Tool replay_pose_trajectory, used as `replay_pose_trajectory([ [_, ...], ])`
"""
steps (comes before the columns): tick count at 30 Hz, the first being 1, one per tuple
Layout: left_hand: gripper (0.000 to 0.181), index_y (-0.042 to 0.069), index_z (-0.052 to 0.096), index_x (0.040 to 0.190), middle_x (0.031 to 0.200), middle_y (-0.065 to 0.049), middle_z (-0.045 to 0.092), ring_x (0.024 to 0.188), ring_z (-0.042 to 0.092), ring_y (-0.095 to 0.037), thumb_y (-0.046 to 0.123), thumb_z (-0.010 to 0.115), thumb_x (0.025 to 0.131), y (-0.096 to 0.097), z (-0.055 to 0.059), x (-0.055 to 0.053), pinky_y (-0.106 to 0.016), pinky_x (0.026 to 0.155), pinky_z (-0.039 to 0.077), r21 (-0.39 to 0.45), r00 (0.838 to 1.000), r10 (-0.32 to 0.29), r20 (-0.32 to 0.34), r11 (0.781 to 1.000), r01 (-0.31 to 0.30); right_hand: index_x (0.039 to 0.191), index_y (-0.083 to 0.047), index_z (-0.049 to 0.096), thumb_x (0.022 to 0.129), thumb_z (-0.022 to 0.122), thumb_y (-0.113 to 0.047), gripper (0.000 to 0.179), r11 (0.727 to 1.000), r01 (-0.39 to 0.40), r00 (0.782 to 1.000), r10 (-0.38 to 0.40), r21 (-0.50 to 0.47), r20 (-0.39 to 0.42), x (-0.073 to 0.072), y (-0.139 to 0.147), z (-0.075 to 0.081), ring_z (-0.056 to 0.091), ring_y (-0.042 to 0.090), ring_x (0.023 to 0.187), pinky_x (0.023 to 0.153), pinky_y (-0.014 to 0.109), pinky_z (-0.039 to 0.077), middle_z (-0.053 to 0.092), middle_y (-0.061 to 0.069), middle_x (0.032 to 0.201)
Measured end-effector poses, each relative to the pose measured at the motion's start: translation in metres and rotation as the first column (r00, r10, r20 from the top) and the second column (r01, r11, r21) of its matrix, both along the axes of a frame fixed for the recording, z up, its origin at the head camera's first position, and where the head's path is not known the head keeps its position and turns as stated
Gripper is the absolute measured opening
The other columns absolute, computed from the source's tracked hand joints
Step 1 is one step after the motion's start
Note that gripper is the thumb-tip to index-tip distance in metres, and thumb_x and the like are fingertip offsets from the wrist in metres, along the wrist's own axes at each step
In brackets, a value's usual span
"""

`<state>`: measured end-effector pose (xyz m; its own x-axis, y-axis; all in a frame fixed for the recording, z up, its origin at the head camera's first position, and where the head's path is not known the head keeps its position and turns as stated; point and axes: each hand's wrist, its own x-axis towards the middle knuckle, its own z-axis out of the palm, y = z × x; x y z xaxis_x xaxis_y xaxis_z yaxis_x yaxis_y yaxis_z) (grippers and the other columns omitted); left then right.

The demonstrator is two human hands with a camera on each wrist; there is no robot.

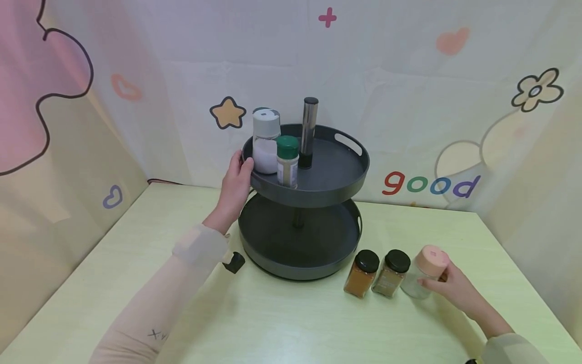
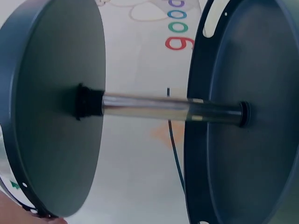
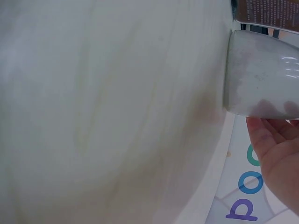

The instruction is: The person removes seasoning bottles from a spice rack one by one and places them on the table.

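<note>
A dark grey two-tier round tray (image 1: 303,197) stands on the table. My left hand (image 1: 233,187) holds the upper tier's rim at its left side; in the left wrist view a bit of that hand (image 2: 18,212) shows below the tier's underside. On this tier, beside the metal post (image 1: 309,126), stand a white-capped jar of white contents (image 1: 265,151) and a small green-capped spice jar (image 1: 287,169). Over at the right, my right hand (image 1: 456,290) grips a clear glass jar with a pink cap (image 1: 432,261). Its glass (image 3: 261,74) looks pale in the right wrist view.
Two black-capped spice jars, one orange-brown (image 1: 360,278) and one greenish-tan (image 1: 389,280), stand between the tray and the pink-capped jar. The lower tier (image 1: 282,237) has raised sides. A printed cloth backdrop (image 1: 409,116) rises behind the pale green table (image 1: 282,323).
</note>
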<state>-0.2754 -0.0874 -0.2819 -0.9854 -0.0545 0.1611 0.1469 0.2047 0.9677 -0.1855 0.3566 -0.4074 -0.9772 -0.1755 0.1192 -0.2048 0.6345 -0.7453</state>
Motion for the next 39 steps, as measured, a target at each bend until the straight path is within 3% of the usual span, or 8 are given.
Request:
replay_pose_trajectory([
  [4, 0.061, 0.019, 0.003, 0.143, 0.149, 0.003, 0.01, 0.136, 0.016, -0.016, 0.042, 0.029, 0.093, 0.004, -0.001, 0.009, -0.041, 0.107, 0.021, 0.013, 1.0, -0.014, 0.003, 1.0, 0.014, 0.127, 0.005, 0.028, 0.079, 0.061, -0.01, 0.06, 1.0, 0.005, 1.0, -0.005, 0.002, 0.006, 0.0, 0.0, 0.0, 0.046, -0.011, 0.087, 0.071, 0.014, 0.043, 0.046, -0.024, 0.095],
  [9, 0.065, 0.019, 0.0, 0.143, 0.15, 0.004, 0.003, 0.137, 0.006, -0.015, 0.042, 0.032, 0.092, 0.009, 0.0, 0.021, -0.044, 0.109, 0.015, 0.019, 1.0, -0.014, 0.017, 1.0, 0.014, 0.128, 0.005, 0.027, 0.08, 0.061, -0.011, 0.06, 1.0, 0.012, 1.0, -0.012, 0.004, 0.017, 0.0, -0.001, 0.001, 0.044, -0.014, 0.087, 0.071, 0.014, 0.043, 0.045, -0.022, 0.096],
  [15, 0.068, 0.017, -0.002, 0.143, 0.15, 0.004, 0.001, 0.137, 0.003, -0.013, 0.037, 0.038, 0.091, 0.017, -0.003, 0.032, -0.042, 0.11, 0.012, 0.065, 1.0, -0.007, -0.018, 0.998, 0.009, 0.128, 0.006, 0.027, 0.079, 0.061, -0.011, 0.061, 1.0, 0.014, 1.0, -0.014, 0.002, 0.024, 0.0, -0.002, 0.002, 0.044, -0.014, 0.087, 0.071, 0.014, 0.044, 0.046, -0.02, 0.097],
  [21, 0.07, 0.017, -0.003, 0.142, 0.149, 0.005, 0.0, 0.137, 0.004, -0.012, 0.034, 0.042, 0.09, 0.025, -0.006, 0.042, -0.042, 0.109, 0.015, 0.107, 0.998, -0.015, -0.063, 0.994, 0.021, 0.127, 0.006, 0.027, 0.08, 0.06, -0.011, 0.06, 1.0, 0.004, 1.0, -0.004, -0.01, 0.02, 0.0, -0.001, 0.001, 0.045, -0.014, 0.088, 0.071, 0.013, 0.043, 0.045, -0.025, 0.096],
  [25, 0.072, 0.018, -0.005, 0.142, 0.149, 0.006, -0.003, 0.136, 0.001, -0.012, 0.03, 0.044, 0.09, 0.03, -0.007, 0.05, -0.042, 0.11, 0.014, 0.12, 0.998, -0.018, -0.057, 0.992, 0.024, 0.127, 0.006, 0.027, 0.08, 0.06, -0.01, 0.059, 1.0, 0.0, 1.0, 0.0, -0.017, 0.015, 0.0, -0.001, 0.001, 0.045, -0.014, 0.088, 0.071, 0.013, 0.043, 0.045, -0.028, 0.095],
  [39, 0.074, 0.016, -0.005, 0.142, 0.149, 0.005, -0.007, 0.137, -0.004, -0.014, 0.022, 0.045, 0.088, 0.04, -0.009, 0.072, -0.045, 0.11, 0.006, 0.101, 0.998, -0.026, -0.063, 0.994, 0.033, 0.127, 0.006, 0.027, 0.08, 0.061, -0.011, 0.06, 1.0, 0.01, 1.0, -0.01, -0.006, 0.017, -0.001, -0.002, 0.001, 0.043, -0.016, 0.088, 0.071, 0.012, 0.043, 0.044, -0.028, 0.095],
])
